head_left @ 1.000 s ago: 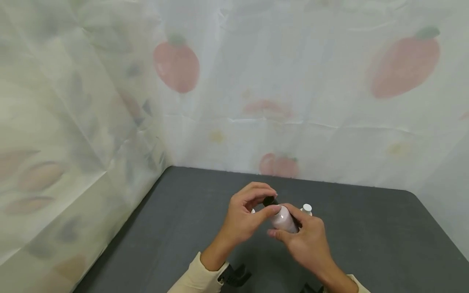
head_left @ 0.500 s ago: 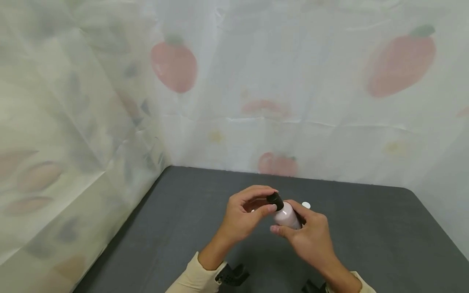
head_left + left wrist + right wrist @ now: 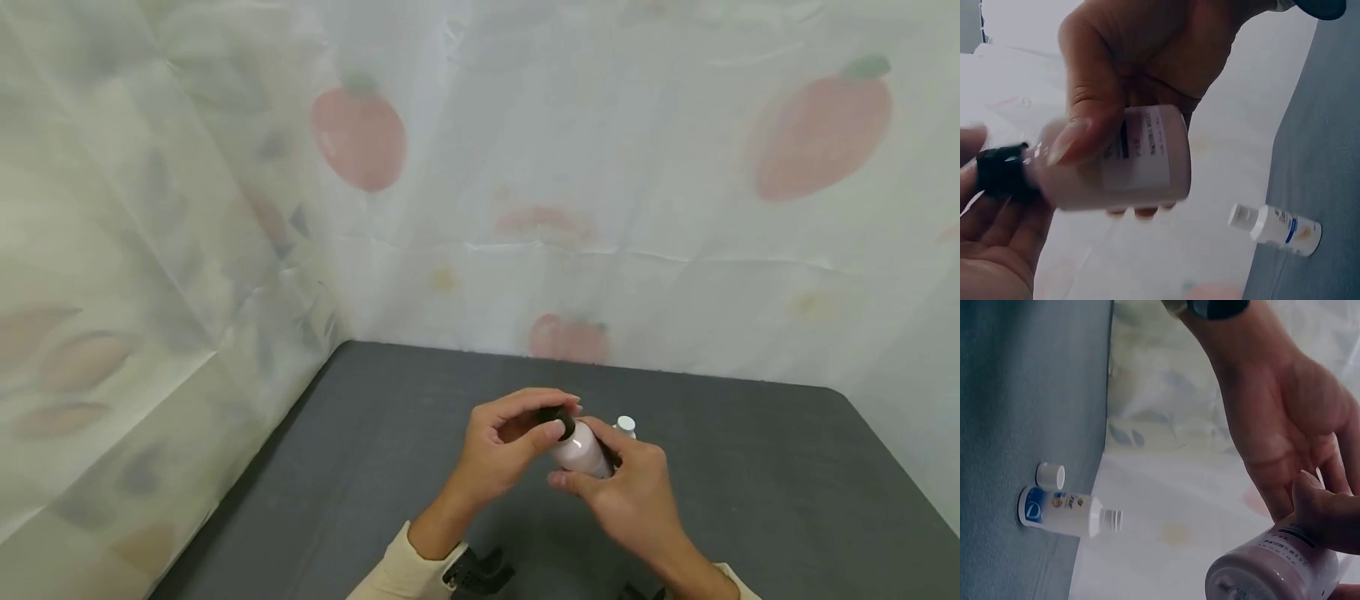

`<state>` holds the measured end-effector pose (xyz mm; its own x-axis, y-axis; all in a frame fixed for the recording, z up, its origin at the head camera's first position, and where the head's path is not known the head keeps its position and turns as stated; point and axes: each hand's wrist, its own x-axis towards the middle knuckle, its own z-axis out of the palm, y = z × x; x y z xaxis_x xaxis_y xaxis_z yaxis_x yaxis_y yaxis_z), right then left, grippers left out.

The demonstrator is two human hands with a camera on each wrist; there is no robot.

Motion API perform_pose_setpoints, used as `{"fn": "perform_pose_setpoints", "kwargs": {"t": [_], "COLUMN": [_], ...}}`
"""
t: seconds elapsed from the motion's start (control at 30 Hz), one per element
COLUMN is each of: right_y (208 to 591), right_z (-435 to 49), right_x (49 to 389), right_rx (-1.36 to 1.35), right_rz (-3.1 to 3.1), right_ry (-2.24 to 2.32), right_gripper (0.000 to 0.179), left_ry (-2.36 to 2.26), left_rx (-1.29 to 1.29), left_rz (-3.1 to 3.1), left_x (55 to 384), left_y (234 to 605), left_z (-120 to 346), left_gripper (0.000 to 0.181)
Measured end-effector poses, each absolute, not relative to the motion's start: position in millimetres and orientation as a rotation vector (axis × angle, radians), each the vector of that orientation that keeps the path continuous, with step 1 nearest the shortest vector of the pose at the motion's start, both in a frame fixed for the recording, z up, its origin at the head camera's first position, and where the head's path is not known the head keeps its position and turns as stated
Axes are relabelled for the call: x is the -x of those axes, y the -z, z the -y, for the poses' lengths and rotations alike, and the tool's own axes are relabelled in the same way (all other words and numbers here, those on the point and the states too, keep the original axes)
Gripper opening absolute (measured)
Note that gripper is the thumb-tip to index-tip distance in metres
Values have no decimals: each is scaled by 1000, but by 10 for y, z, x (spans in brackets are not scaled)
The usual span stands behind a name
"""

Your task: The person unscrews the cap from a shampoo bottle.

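My right hand grips a small pale pink bottle, held tilted above the table. In the left wrist view, the right thumb presses along the bottle's side by a white printed label. My left hand has its thumb and fingers around the black cap at the bottle's neck; the fingers partly cover the cap. In the right wrist view, the pink bottle's base faces the camera.
A white bottle with a white cap stands beyond my right hand. To the left, another white bottle stands with a bare threaded neck, a loose white cap beside it. The dark table meets fruit-printed sheeting.
My left fingers have shifted around the black cap and cover more of it than half a second ago. The pink bottle moved slightly right, then back left and down, in the right hand's grip.
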<state>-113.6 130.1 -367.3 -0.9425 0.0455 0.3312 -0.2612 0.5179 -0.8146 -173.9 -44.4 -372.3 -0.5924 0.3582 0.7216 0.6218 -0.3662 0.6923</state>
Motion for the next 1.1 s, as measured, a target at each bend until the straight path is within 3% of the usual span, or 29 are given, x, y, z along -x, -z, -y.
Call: {"fn": "perform_pose_setpoints", "kwargs": {"t": [0.2,0.5,0.8,1.1], "right_y": [3641,3651,3623,3645], "right_z": [-1319,-1298,-1317,-1296], "right_x": [1133,1092,1098,1075], "right_rx": [-126,-209,-135,-164], "right_rz": [2495,2476,2493,2478], "right_ry": [-1370,-1360,-1346,-1367], "right_gripper": [58,65,60,63], "left_ry": [2015,2043,1994,2065], "left_rx": [1168,1297,1177,1287], "left_rz": [1743,1611,1724,1596], "left_x": [1737,1757,1717,1722], "left_y": [3729,3674,3672,3652], "left_z": [475,385,430,373], "left_gripper": [28,19,31,15]}}
